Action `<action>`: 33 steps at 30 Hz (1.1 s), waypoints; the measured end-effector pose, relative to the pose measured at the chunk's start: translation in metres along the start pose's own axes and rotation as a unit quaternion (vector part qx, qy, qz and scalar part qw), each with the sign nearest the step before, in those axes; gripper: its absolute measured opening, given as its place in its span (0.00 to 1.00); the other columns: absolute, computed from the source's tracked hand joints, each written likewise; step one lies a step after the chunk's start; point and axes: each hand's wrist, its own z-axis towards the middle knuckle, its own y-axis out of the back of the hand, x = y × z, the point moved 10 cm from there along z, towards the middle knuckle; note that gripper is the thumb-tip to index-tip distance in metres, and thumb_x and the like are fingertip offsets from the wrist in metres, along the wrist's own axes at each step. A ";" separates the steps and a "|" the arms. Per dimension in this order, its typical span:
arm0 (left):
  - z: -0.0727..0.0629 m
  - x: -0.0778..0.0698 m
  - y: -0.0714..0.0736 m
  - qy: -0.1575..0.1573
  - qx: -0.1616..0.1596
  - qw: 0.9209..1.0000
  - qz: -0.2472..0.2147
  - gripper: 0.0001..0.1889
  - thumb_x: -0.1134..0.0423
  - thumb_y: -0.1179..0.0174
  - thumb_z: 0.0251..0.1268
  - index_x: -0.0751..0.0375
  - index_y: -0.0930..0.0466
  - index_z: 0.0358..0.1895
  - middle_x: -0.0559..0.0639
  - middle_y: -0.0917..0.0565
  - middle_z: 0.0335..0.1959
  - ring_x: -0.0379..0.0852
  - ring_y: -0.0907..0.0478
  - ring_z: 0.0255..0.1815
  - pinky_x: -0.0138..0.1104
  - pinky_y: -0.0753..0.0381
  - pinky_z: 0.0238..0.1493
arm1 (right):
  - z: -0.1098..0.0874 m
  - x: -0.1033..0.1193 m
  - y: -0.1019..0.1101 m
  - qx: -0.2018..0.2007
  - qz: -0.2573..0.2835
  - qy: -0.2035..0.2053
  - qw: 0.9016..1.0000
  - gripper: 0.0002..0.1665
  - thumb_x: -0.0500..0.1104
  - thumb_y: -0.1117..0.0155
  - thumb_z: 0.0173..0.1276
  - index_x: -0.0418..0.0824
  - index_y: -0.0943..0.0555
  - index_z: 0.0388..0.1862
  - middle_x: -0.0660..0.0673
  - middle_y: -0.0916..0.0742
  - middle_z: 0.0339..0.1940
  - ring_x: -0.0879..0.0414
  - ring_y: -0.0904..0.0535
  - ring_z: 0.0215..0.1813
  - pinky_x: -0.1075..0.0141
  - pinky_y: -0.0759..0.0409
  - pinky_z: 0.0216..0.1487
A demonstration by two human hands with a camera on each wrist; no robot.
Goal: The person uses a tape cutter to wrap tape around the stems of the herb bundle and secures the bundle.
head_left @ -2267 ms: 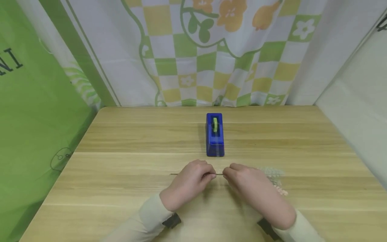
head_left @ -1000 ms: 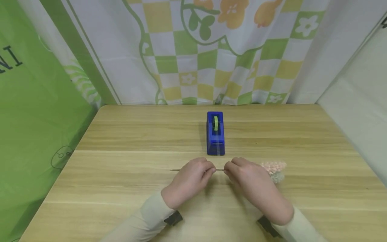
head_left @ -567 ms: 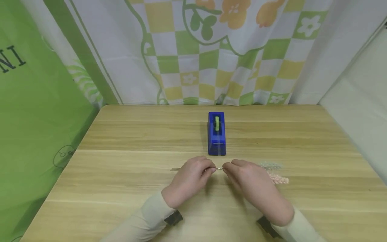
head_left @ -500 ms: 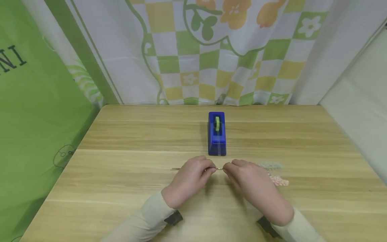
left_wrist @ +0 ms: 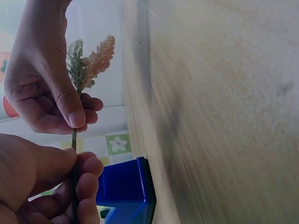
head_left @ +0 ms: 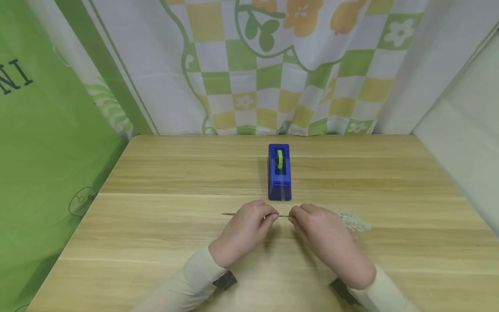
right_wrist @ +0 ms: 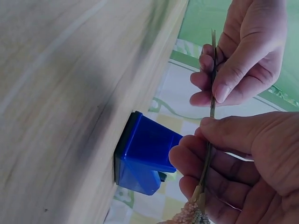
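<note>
Two thin flower stems (head_left: 283, 216) lie side by side, level, just above the table. My left hand (head_left: 246, 234) pinches them between thumb and fingers, their bare ends sticking out to the left. Close beside it my right hand (head_left: 329, 240) pinches the same stems nearer the flower heads, leaving a short gap between the hands. In the left wrist view a grey-green flower head (left_wrist: 74, 58) and a pale pink flower head (left_wrist: 101, 58) show past the right hand. From the head view the green one shows and the pink one is almost hidden.
A blue tape dispenser (head_left: 273, 190) with a roll of tape (head_left: 280, 159) stands on the wooden table (head_left: 175, 173) just beyond my hands. A checked curtain (head_left: 269, 78) hangs behind the table, and a green cloth (head_left: 46, 143) hangs at the left.
The stems have turned between my fingers: the pink and green flower heads swap places several times, and pink is now nearly hidden under green. Both hands keep their grip almost in place.
</note>
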 end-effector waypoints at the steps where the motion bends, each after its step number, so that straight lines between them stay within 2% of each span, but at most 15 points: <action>1: 0.000 0.000 0.000 -0.001 0.000 1.000 -0.004 0.08 0.65 0.38 0.76 0.63 0.10 0.45 0.52 0.10 0.39 0.41 0.16 0.37 0.29 0.15 0.42 | 0.000 0.000 0.000 -0.001 -0.001 0.000 1.000 0.04 0.38 0.25 0.66 0.44 0.14 0.34 0.53 0.15 0.25 0.62 0.21 0.26 0.69 0.20 0.27; 6: 0.002 0.000 0.002 -0.002 -0.009 1.000 -0.021 0.06 0.66 0.37 0.74 0.62 0.10 0.43 0.51 0.10 0.39 0.42 0.16 0.37 0.27 0.17 0.40 | 0.000 -0.002 0.000 -0.001 0.003 -0.005 1.000 0.05 0.39 0.26 0.68 0.45 0.15 0.35 0.54 0.16 0.25 0.62 0.22 0.26 0.70 0.22 0.26; 10: 0.002 0.000 0.003 -0.005 -0.019 1.000 -0.022 0.06 0.66 0.36 0.73 0.62 0.10 0.43 0.51 0.10 0.39 0.42 0.16 0.37 0.28 0.17 0.41 | -0.001 -0.001 0.000 -0.005 -0.001 0.003 1.000 0.04 0.39 0.26 0.68 0.43 0.13 0.39 0.53 0.15 0.27 0.61 0.20 0.27 0.68 0.19 0.27; 17: 0.002 0.001 0.003 -0.002 -0.026 0.999 -0.022 0.05 0.67 0.35 0.72 0.62 0.10 0.43 0.51 0.09 0.40 0.44 0.14 0.39 0.29 0.16 0.42 | -0.001 0.002 -0.002 -0.002 -0.011 0.020 1.000 0.05 0.36 0.25 0.65 0.45 0.14 0.36 0.53 0.17 0.25 0.63 0.25 0.25 0.71 0.24 0.25; 21: 0.003 0.000 0.003 -0.001 -0.025 1.000 -0.014 0.06 0.66 0.35 0.73 0.61 0.10 0.44 0.52 0.09 0.42 0.44 0.14 0.40 0.29 0.15 0.43 | 0.000 0.003 0.001 -0.023 -0.014 0.033 0.999 0.06 0.35 0.23 0.62 0.44 0.13 0.34 0.51 0.13 0.26 0.58 0.18 0.29 0.65 0.16 0.34; 24: 0.003 -0.001 0.001 -0.001 -0.020 1.000 -0.001 0.08 0.64 0.37 0.76 0.62 0.10 0.45 0.53 0.09 0.42 0.45 0.13 0.41 0.32 0.13 0.45 | 0.001 0.003 0.004 -0.043 -0.019 0.040 0.998 0.07 0.35 0.21 0.61 0.43 0.13 0.33 0.51 0.12 0.26 0.56 0.16 0.30 0.62 0.15 0.37; 28: 0.004 0.000 -0.001 0.003 -0.012 1.000 0.005 0.09 0.65 0.39 0.77 0.63 0.10 0.46 0.52 0.09 0.42 0.45 0.13 0.41 0.33 0.13 0.47 | 0.001 0.002 0.004 -0.047 -0.019 0.038 0.998 0.06 0.36 0.21 0.61 0.42 0.13 0.33 0.51 0.14 0.25 0.59 0.19 0.27 0.64 0.17 0.33; 33: 0.004 0.002 -0.001 0.005 -0.021 1.000 -0.005 0.07 0.65 0.38 0.76 0.62 0.10 0.45 0.51 0.09 0.41 0.44 0.14 0.40 0.30 0.15 0.44 | 0.002 -0.001 0.000 -0.027 -0.012 0.022 0.999 0.05 0.37 0.24 0.65 0.42 0.14 0.34 0.52 0.15 0.24 0.61 0.23 0.25 0.68 0.19 0.28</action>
